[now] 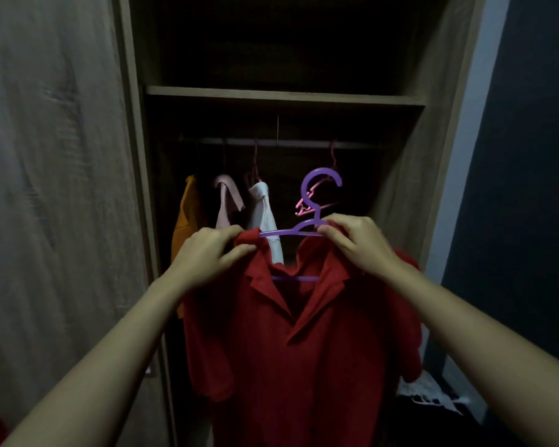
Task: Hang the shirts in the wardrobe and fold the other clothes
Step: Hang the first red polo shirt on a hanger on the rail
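Observation:
A red collared shirt (pixel 291 343) hangs on a purple plastic hanger (pixel 317 201), held up in front of the open wardrobe. My left hand (pixel 212 253) pinches the shirt's left shoulder where it meets the hanger arm. My right hand (pixel 359 243) grips the right shoulder and the hanger near its neck. The hanger's hook points up, below the wardrobe rail (pixel 281 142) and apart from it. On the rail hang an orange shirt (pixel 188 227), a pink shirt (pixel 228 201) and a white shirt (pixel 265 208).
A pink empty hanger (pixel 307 204) hangs on the rail right behind the purple hook. A wooden shelf (pixel 284 96) runs above the rail. The wardrobe door (pixel 52 188) stands open at left. Loose clothes (pixel 433 395) lie low at right beside a dark wall (pixel 523 188).

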A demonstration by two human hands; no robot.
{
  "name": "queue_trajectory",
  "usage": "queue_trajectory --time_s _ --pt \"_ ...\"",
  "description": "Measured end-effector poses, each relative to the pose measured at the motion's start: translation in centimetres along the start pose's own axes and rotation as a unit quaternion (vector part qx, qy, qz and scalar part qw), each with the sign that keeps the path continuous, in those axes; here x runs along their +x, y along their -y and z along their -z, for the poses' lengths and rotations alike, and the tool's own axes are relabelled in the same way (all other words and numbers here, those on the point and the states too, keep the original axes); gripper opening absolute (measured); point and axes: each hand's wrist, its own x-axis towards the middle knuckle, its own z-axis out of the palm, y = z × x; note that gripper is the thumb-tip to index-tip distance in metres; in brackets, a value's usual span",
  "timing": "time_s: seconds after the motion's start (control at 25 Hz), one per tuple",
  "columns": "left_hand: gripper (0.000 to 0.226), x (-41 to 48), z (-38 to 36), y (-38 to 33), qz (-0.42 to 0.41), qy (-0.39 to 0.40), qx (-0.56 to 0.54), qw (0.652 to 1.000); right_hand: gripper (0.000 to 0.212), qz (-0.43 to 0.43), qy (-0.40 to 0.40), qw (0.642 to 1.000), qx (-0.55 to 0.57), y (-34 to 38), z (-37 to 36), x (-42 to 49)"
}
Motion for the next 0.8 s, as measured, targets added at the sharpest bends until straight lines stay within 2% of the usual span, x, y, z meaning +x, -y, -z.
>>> queue_trajectory --time_s 0.08,0.24,0.36,0.44,0.56,0.64,0.72,0.8 --pt "0.055 -0.2 0.1 0.8 0.012 -0.030 -0.029 0.999 0.034 0.006 0.024 1.000 0.014 -1.1 0.1 0.3" --pt "0.048 -1.2 -0.4 3.2 0.080 -0.033 -0.108 0.990 0.024 -0.060 0.003 0.998 -0.030 -3.3 0.7 -0.1" --pt "0.028 -1.5 -0.6 3.3 0.093 -0.041 -0.157 0.982 0.032 0.000 0.036 0.995 -0.092 -2.1 0.8 -1.1" --pt "0.024 -1.2 0.0 3.3 0.072 -0.025 -0.184 0.980 0.027 0.001 0.011 0.990 -0.142 -1.1 1.0 -1.1" --pt "0.035 -1.2 1.2 4.1 0.045 -0.003 -0.186 0.981 0.017 -0.055 -0.049 0.988 -0.137 -0.6 1.2 -1.4" --pt "0.028 -1.3 2.1 4.7 0.049 0.003 -0.192 0.980 0.019 -0.071 -0.054 0.990 -0.112 -0.7 1.3 -1.4" --pt "0.029 -1.0 2.4 4.6 0.038 0.017 -0.141 0.989 0.021 -0.070 -0.050 0.992 -0.096 -0.7 1.1 -1.5" --pt "0.044 -0.3 2.1 4.1 0.036 -0.003 -0.068 0.997 0.023 -0.041 -0.058 0.995 -0.073 -0.3 1.0 -1.1"
